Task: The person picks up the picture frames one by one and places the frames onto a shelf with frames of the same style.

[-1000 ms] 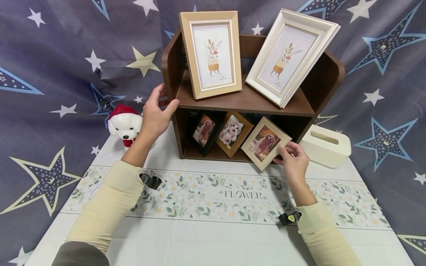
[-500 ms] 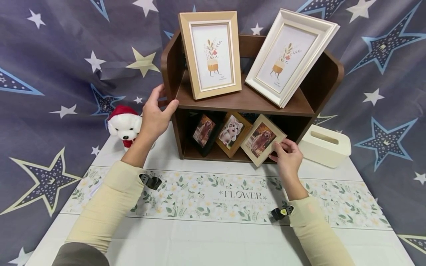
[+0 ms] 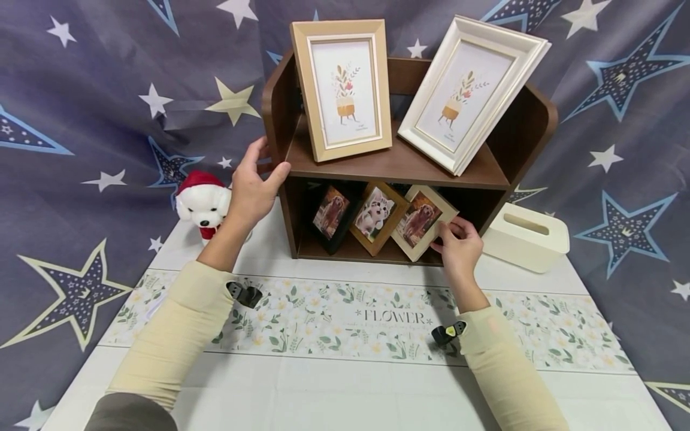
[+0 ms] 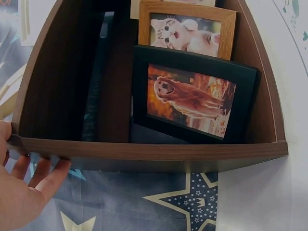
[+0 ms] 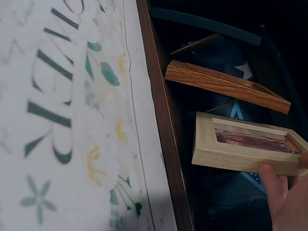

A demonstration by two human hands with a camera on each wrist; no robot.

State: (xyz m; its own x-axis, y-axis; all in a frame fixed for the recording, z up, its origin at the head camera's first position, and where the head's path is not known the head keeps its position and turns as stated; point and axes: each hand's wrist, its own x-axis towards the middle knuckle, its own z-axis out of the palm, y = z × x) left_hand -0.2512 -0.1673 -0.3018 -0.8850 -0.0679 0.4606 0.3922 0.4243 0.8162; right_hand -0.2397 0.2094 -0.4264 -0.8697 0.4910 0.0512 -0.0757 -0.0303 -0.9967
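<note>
A small dark-brown two-tier shelf (image 3: 399, 163) stands on the table. My left hand (image 3: 253, 188) grips its left side, the thumb at the front edge and the fingers on the outer face. My right hand (image 3: 460, 245) pinches the right edge of a pale wood photo frame (image 3: 451, 209) with a dog picture, in the lower compartment. Left of it lean a brown wood photo frame (image 3: 399, 211) with a kitten picture and a black photo frame (image 3: 335, 244) with a dog picture. In the right wrist view the pale frame (image 5: 207, 151) is inside the shelf's front edge.
Above stand a tan picture frame (image 3: 350, 146) and a tilted white one (image 3: 417, 134). A plush dog (image 3: 203, 206) in a red hat sits left of the shelf, a cream tissue box (image 3: 525, 239) right of it. A floral runner (image 3: 334, 326) crosses the table (image 3: 302, 389).
My right hand has moved left and inward, carrying the pale photo frame from overhanging the shelf's front into the lower compartment, beside the kitten frame. The left hand has stayed put.
</note>
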